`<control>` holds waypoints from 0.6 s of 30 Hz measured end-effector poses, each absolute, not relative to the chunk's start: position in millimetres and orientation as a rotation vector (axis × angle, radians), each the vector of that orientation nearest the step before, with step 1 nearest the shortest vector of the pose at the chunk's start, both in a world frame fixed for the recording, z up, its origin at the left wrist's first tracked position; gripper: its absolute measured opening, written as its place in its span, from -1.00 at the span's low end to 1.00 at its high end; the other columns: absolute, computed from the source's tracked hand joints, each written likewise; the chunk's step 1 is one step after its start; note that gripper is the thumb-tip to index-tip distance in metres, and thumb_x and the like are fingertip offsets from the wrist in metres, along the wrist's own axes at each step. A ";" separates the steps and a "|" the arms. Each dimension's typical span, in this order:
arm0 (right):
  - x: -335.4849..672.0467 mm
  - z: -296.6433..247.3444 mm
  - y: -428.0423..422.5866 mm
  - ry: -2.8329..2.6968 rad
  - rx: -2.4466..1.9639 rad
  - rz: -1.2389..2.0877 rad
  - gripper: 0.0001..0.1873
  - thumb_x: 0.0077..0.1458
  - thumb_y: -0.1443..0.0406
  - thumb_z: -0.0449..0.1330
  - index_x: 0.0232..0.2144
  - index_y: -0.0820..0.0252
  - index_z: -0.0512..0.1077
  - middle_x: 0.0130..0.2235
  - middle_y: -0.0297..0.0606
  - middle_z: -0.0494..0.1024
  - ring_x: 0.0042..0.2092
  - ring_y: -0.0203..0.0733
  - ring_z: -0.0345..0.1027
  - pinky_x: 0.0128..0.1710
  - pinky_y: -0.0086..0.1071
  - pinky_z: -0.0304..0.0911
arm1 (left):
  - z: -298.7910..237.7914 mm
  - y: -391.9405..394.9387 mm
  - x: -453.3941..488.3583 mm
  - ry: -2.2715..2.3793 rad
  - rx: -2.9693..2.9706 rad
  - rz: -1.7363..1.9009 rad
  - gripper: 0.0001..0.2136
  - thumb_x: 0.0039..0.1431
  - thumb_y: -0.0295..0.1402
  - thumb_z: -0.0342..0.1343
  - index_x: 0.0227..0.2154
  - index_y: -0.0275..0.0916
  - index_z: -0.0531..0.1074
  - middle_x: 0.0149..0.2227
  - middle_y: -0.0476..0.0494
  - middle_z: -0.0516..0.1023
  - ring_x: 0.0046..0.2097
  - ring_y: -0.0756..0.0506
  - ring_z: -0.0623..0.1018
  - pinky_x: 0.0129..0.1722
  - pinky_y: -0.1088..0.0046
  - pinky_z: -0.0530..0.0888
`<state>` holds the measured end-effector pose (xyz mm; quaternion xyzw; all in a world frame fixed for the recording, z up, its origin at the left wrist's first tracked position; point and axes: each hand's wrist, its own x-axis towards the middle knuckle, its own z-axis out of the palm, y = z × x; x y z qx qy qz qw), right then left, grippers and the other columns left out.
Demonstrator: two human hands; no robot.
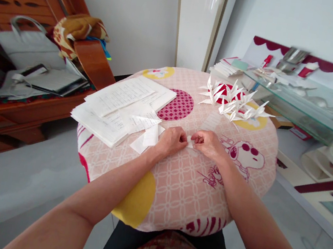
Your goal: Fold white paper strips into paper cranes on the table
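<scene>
Both my hands meet over the middle of the round table, pinching a small folded piece of white paper point(189, 144) between them. My left hand point(172, 140) has its fingers closed on the paper's left side. From the right, my right hand point(207, 143) grips the other side with curled fingers. Much of the paper is hidden by the fingers. Just left of my left hand lie loose white paper pieces point(147, 139), beside a stack of written sheets point(114, 107). Beyond my right hand stands a cluster of folded white paper cranes point(233, 104).
A patterned pink cloth point(175, 186) covers the table. On the right is a glass-topped cabinet point(311, 107) with a red bottle point(267, 60) and cups. To the left, a wooden bench point(91, 57) holds a grey bag point(28, 42) and a brown blanket point(79, 32).
</scene>
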<state>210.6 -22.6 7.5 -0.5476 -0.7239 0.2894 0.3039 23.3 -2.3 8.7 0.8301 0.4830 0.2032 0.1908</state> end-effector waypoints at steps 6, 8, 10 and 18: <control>209.3 13.2 -24.7 -1.914 -1.506 0.789 -0.84 -0.10 0.50 0.22 -0.43 0.28 0.58 -0.44 -0.30 0.59 -0.40 -0.27 0.41 -0.37 -0.45 0.22 | 8.8 -3.3 23.1 1.362 2.324 0.568 -0.90 0.09 -0.47 0.16 -0.46 -0.31 0.56 -0.35 -0.14 0.60 -0.35 -0.05 0.50 -0.31 0.45 0.39; 207.6 15.1 -25.3 -1.915 -1.534 0.776 -0.88 -0.05 0.46 0.23 -0.45 0.27 0.58 -0.44 -0.30 0.60 -0.40 -0.26 0.42 -0.37 -0.45 0.21 | 8.8 -3.3 22.9 1.360 2.329 0.568 -0.90 0.09 -0.46 0.16 -0.46 -0.31 0.56 -0.35 -0.14 0.60 -0.34 -0.05 0.50 -0.30 0.45 0.40; 205.3 16.5 -25.6 -1.907 -1.569 0.759 -0.93 -0.04 0.44 0.27 -0.46 0.27 0.57 -0.44 -0.30 0.60 -0.40 -0.26 0.42 -0.38 -0.44 0.20 | 8.7 -3.2 22.8 1.359 2.333 0.569 -0.90 0.09 -0.46 0.16 -0.46 -0.31 0.56 -0.35 -0.14 0.60 -0.34 -0.05 0.50 -0.29 0.45 0.40; 200.9 17.8 -25.5 -1.892 -1.608 0.744 -0.88 -0.10 0.49 0.31 -0.42 0.28 0.57 -0.42 -0.26 0.62 -0.38 -0.25 0.45 -0.35 -0.45 0.24 | 10.3 -4.1 23.1 1.369 2.343 0.568 -0.90 0.09 -0.46 0.15 -0.47 -0.30 0.56 -0.35 -0.14 0.60 -0.34 -0.05 0.51 -0.29 0.45 0.41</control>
